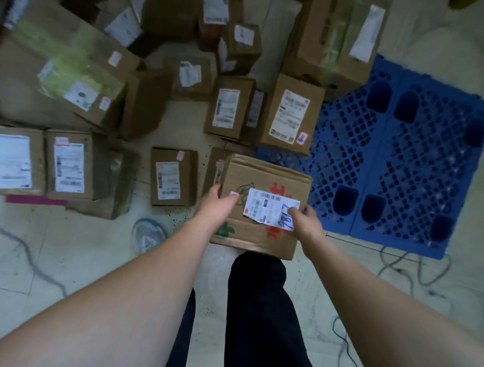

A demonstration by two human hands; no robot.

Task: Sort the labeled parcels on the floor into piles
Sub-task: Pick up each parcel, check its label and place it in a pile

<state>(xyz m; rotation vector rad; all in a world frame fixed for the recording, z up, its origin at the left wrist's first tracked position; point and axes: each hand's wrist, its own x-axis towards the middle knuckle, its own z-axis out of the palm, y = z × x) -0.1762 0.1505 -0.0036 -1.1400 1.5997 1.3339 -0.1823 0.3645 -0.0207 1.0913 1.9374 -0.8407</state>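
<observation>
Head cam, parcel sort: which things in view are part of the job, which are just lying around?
Job:
- held box, gripped by left hand and right hand
- its label, handwritten number on it
- labeled parcels on the floor

Lying about:
- blue pallet
- cables
- pink tape strip

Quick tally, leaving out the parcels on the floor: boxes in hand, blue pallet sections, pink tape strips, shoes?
Held box: 1
Blue pallet sections: 2
Pink tape strip: 1
Grey shoe: 1
Total: 5
</observation>
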